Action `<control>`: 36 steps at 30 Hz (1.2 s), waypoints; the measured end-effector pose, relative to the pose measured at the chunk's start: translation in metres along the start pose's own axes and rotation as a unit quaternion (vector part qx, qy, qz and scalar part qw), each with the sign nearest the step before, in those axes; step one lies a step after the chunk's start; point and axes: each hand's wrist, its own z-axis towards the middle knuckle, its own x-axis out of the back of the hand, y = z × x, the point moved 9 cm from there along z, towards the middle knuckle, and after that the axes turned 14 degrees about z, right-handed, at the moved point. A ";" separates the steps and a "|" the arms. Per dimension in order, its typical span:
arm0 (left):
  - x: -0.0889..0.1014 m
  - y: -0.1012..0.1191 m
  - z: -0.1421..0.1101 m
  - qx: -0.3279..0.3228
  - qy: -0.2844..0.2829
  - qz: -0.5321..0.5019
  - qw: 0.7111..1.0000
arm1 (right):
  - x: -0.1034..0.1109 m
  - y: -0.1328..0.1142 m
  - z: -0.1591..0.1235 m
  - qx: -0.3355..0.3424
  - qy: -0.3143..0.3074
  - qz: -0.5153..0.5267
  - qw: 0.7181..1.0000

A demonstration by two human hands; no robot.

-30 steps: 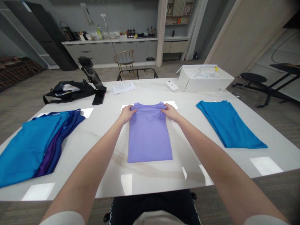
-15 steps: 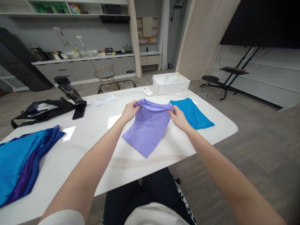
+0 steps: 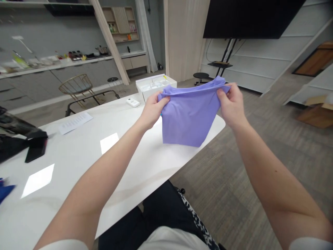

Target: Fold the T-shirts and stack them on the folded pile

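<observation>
A folded lilac shirt (image 3: 188, 116) hangs in the air over the right end of the white table (image 3: 85, 156). My left hand (image 3: 153, 109) pinches its top left corner and my right hand (image 3: 231, 104) pinches its top right corner, both closed on the cloth. The shirt's lower edge dangles just above the table's right edge. The turquoise shirt that lay at the right is hidden behind the lilac one.
A white open box (image 3: 153, 85) and a small white device (image 3: 133, 102) sit at the table's far side. A printed sheet (image 3: 75, 122) lies further left, a black bag (image 3: 18, 139) at the left edge. A gold wire chair (image 3: 76, 86) stands behind the table.
Both hands lifted the lilac shirt off the table and carried it right and up. My view swung right, so the blue stack at the left has nearly left the frame.
</observation>
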 end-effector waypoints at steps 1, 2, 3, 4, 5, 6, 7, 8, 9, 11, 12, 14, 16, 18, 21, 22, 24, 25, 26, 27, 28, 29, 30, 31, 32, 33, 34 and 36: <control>-0.010 0.000 0.006 0.007 0.002 -0.014 1.000 | 0.007 -0.005 0.012 0.012 0.009 -0.004 1.000; -0.018 -0.002 0.013 0.014 0.004 -0.025 1.000 | 0.013 -0.009 0.024 0.026 0.016 -0.011 0.999; -0.026 -0.007 0.020 0.022 0.007 -0.034 0.999 | 0.015 -0.011 0.036 0.038 0.019 -0.023 0.999; -0.032 -0.015 0.028 0.032 0.010 -0.041 0.999 | 0.015 -0.011 0.049 0.050 0.016 -0.038 0.998; -0.037 -0.024 0.036 0.043 0.012 -0.047 0.998 | 0.011 -0.006 0.060 0.057 0.009 -0.055 0.997; -0.042 -0.037 0.043 0.056 0.012 -0.052 0.997 | 0.003 0.003 0.071 0.058 -0.004 -0.074 0.996; -0.046 -0.052 0.050 0.070 0.010 -0.056 0.996 | -0.007 0.017 0.081 0.053 -0.020 -0.094 0.994; -0.051 -0.070 0.056 0.087 0.005 -0.058 0.995 | -0.020 0.036 0.088 0.040 -0.039 -0.113 0.992; -0.056 -0.090 0.060 0.107 -0.002 -0.056 0.993 | -0.035 0.060 0.093 0.023 -0.059 -0.130 0.990; -0.067 -0.136 0.063 0.154 -0.019 -0.038 0.987 | -0.067 0.119 0.093 -0.021 -0.098 -0.160 0.982; -0.073 -0.161 0.062 0.180 -0.028 -0.017 0.983 | -0.084 0.150 0.090 -0.044 -0.121 -0.167 0.977; -0.083 -0.206 0.057 0.230 -0.041 0.047 0.971 | -0.115 0.211 0.077 -0.093 -0.167 -0.191 0.963; -0.088 -0.237 0.054 0.250 -0.045 0.103 0.962 | -0.136 0.258 0.065 -0.137 -0.193 -0.220 0.947; -0.091 -0.250 0.057 0.244 -0.036 0.117 0.962 | -0.148 0.284 0.064 -0.145 -0.194 -0.239 0.940; -0.088 -0.250 0.076 0.223 0.001 0.091 0.971 | -0.153 0.291 0.084 -0.116 -0.160 -0.250 0.948; -0.085 -0.249 0.085 0.216 0.019 0.085 0.972 | -0.153 0.291 0.093 -0.105 -0.147 -0.250 0.951; -0.080 -0.251 0.101 0.215 0.049 0.082 0.972 | -0.155 0.289 0.108 -0.090 -0.124 -0.246 0.957; -0.079 -0.255 0.107 0.225 0.058 0.082 0.969 | -0.157 0.290 0.113 -0.090 -0.115 -0.245 0.958; -0.078 -0.261 0.111 0.242 0.064 0.083 0.965 | -0.159 0.293 0.115 -0.098 -0.108 -0.248 0.958; -0.078 -0.267 0.112 0.261 0.068 0.090 0.959 | -0.161 0.297 0.113 -0.112 -0.103 -0.254 0.955; -0.078 -0.271 0.110 0.275 0.075 0.106 0.953 | -0.163 0.303 0.108 -0.132 -0.100 -0.265 0.950; -0.076 -0.272 0.108 0.274 0.086 0.135 0.948 | -0.165 0.308 0.101 -0.151 -0.101 -0.279 0.943; -0.075 -0.269 0.104 0.253 0.098 0.174 0.947 | -0.168 0.311 0.092 -0.164 -0.108 -0.294 0.936; -0.076 -0.261 0.101 0.211 0.101 0.219 0.947 | -0.173 0.314 0.081 -0.169 -0.123 -0.306 0.929; -0.082 -0.250 0.099 0.153 0.086 0.265 0.948 | -0.179 0.315 0.070 -0.166 -0.150 -0.314 0.922; -0.094 -0.240 0.095 0.092 0.050 0.307 0.946 | -0.186 0.316 0.058 -0.162 -0.193 -0.318 0.914; -0.108 -0.233 0.090 0.043 -0.003 0.342 0.939 | -0.193 0.318 0.046 -0.159 -0.242 -0.318 0.903; -0.133 -0.233 0.078 0.006 -0.113 0.394 0.912 | -0.198 0.321 0.023 -0.161 -0.328 -0.320 0.874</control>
